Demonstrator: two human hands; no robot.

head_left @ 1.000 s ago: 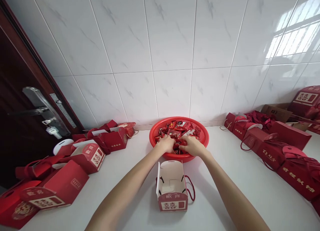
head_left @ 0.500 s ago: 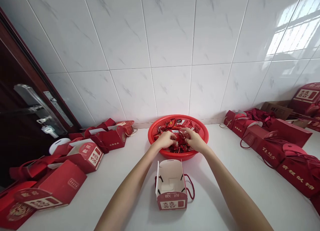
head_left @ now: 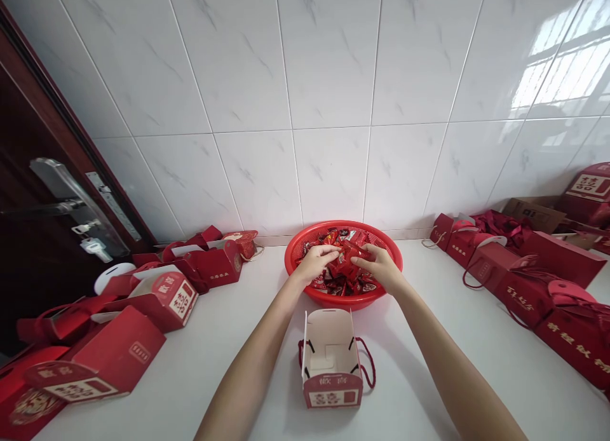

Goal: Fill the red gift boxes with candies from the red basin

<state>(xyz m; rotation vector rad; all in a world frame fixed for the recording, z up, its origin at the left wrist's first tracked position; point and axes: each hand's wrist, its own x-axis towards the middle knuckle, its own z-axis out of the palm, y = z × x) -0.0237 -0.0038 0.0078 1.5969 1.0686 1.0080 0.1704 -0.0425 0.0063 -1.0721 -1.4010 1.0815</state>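
A red plastic basket [head_left: 393, 287] holds a heap of red-wrapped candies [head_left: 339, 284]. Over the heap, my left hand [head_left: 316, 264] has thumb and fingers pinched at the edge of a wrapped candy [head_left: 350, 253]. From the other side my right hand [head_left: 382, 268] grips red wrapped candy, its thumb pointing inward; exactly how many pieces lie between the hands I cannot tell. Nearer me, between my forearms, stands a small red box [head_left: 332, 390] with its top open, a pale bare inside and dark red cord handles.
Several red gift boxes [head_left: 117, 352] line the left side by a dark door [head_left: 33, 136] with keys in its lock. More red boxes [head_left: 515, 295] run along the right, with a brown carton [head_left: 534, 215] behind. A tiled wall [head_left: 328, 168] rises behind the basket.
My hands have come up slightly from within the heap and closer together, with red wrapped candy now between their fingers. The view has shifted a little, while the open box stays put.
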